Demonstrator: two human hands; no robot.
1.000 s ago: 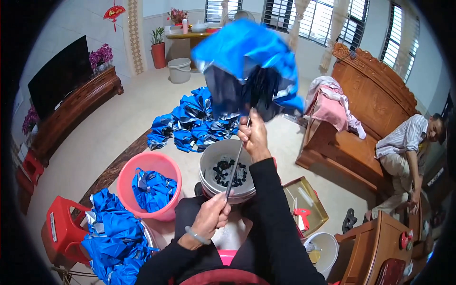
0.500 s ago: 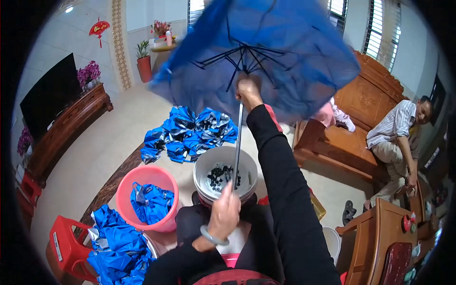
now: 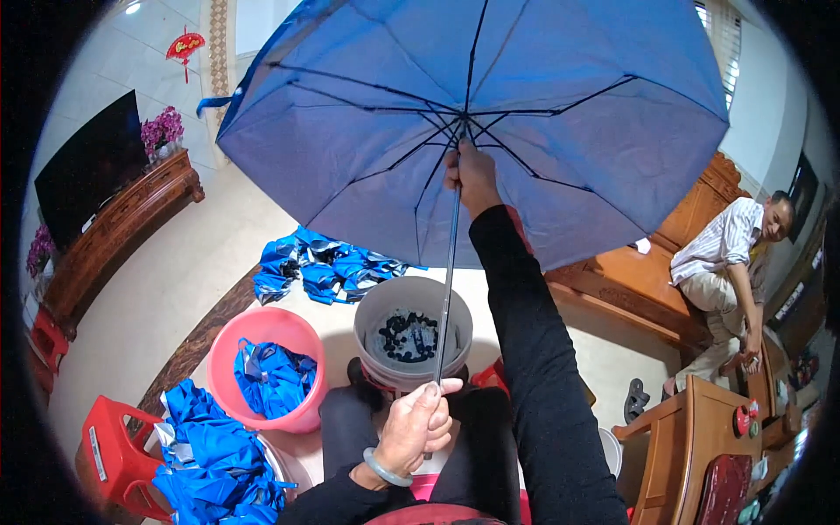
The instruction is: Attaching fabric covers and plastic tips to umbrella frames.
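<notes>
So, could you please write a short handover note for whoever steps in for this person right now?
Left hand: gripping the lower end of the umbrella shaft, low over the lap.
Right hand: raised, at the runner under the blue umbrella canopy.
Done: canopy fully spread, ribs out.
Around: grey bucket of small dark parts between the knees; pink bucket with folded blue fabric; more blue fabric heaped on the floor and at lower left.
Left: those folded pieces lie unopened.
</notes>
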